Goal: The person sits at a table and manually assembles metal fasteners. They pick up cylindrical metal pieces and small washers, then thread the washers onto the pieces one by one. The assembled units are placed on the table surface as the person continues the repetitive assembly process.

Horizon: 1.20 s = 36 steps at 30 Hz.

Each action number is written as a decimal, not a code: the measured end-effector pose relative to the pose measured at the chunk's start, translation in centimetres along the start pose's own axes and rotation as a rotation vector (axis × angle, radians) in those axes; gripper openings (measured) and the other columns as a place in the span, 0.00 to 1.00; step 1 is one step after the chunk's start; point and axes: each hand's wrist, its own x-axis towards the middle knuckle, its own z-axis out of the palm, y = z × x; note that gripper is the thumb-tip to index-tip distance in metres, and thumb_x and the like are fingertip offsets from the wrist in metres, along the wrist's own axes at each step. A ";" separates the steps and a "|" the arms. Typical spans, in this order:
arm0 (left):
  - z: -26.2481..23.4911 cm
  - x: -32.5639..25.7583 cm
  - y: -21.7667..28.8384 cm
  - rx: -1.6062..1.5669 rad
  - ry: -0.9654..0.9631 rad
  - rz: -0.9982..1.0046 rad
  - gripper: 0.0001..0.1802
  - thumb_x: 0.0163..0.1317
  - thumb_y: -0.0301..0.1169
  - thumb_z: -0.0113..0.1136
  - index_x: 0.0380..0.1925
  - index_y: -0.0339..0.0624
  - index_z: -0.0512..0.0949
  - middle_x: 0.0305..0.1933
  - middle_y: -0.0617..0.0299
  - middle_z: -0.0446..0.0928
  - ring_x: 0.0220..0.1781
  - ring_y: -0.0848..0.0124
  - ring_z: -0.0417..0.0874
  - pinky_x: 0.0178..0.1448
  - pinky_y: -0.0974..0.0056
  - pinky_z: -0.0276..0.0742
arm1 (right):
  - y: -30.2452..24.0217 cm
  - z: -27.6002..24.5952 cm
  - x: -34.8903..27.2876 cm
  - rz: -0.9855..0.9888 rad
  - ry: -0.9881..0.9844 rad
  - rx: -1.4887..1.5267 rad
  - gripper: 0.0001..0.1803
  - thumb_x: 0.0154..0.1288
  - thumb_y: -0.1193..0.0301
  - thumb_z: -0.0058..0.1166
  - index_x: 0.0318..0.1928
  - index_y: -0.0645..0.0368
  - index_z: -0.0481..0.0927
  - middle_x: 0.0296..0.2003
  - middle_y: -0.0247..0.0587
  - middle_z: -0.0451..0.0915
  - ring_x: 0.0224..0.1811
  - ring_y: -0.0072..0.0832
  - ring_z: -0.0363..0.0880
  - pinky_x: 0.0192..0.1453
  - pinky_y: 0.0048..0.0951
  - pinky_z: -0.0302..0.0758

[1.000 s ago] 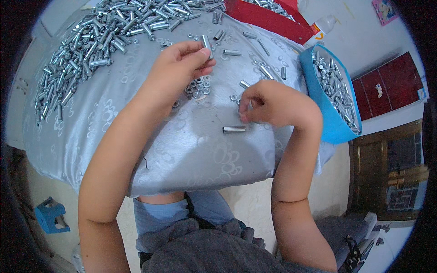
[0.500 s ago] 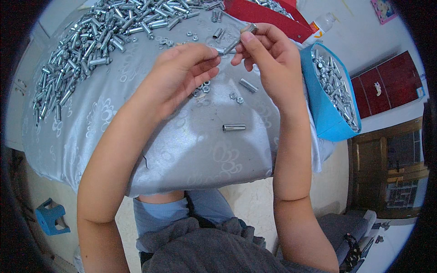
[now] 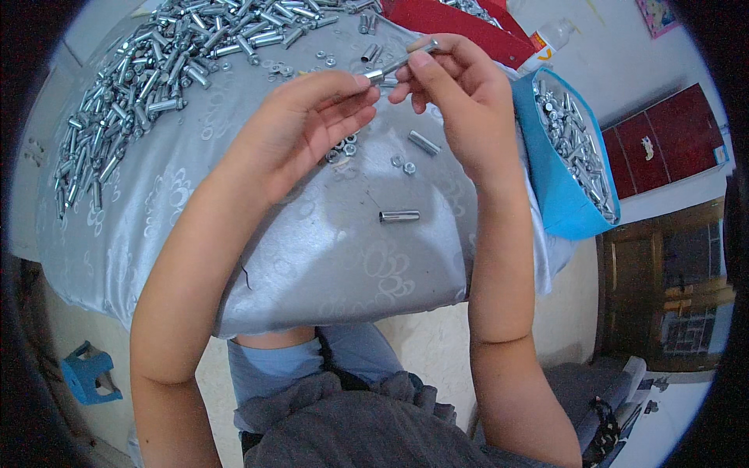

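Note:
Over the far middle of the table, my left hand (image 3: 316, 117) pinches a short shiny metal sleeve (image 3: 376, 76) between thumb and fingers. My right hand (image 3: 468, 97) grips a slim metal bolt (image 3: 400, 64) between thumb and forefinger. The bolt lies in line with the sleeve, its lower end at the sleeve's mouth; whether it is inside I cannot tell. Below the hands lie a loose sleeve (image 3: 424, 142), another sleeve (image 3: 399, 216) nearer me, and a pair of hex nuts (image 3: 403, 164). More nuts (image 3: 349, 148) are partly hidden by my left fingers.
A big heap of metal anchor bolts (image 3: 148, 86) covers the table's far left. On the right stands a blue fabric bin (image 3: 566, 195) full of metal parts. Behind are a red container (image 3: 460, 31) and a clear bottle (image 3: 552, 37). A grey patterned cloth (image 3: 335, 273) covers the table.
The bolt in my right hand has swung into line with the sleeve, its end now at the sleeve's mouth. Both hands have shifted only slightly.

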 end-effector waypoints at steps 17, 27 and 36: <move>0.6 -0.4 0.2 0.614 0.030 0.332 0.22 0.55 0.37 0.55 0.50 0.44 0.69 0.40 0.60 0.76 0.36 0.80 0.72 0.42 0.74 0.67 | -0.7 -2.7 0.7 -0.172 0.413 -0.119 0.16 0.63 0.63 0.43 0.38 0.63 0.78 0.29 0.38 0.78 0.29 0.20 0.73 0.34 0.18 0.67; -0.4 -0.3 2.3 0.127 0.254 0.261 0.13 0.53 0.32 0.59 0.35 0.35 0.73 0.33 0.61 0.73 0.37 0.73 0.75 0.45 0.70 0.76 | 1.8 -2.1 1.0 -0.158 0.232 -0.498 0.11 0.55 0.67 0.51 0.31 0.62 0.80 0.24 0.40 0.78 0.26 0.26 0.75 0.33 0.24 0.70; -2.6 0.3 3.4 -0.175 0.299 0.166 0.12 0.53 0.29 0.58 0.34 0.32 0.72 0.34 0.56 0.72 0.35 0.72 0.76 0.42 0.72 0.79 | 4.7 0.3 -0.1 -0.182 -0.213 -0.978 0.11 0.51 0.66 0.55 0.36 0.53 0.81 0.35 0.45 0.73 0.41 0.38 0.70 0.47 0.32 0.67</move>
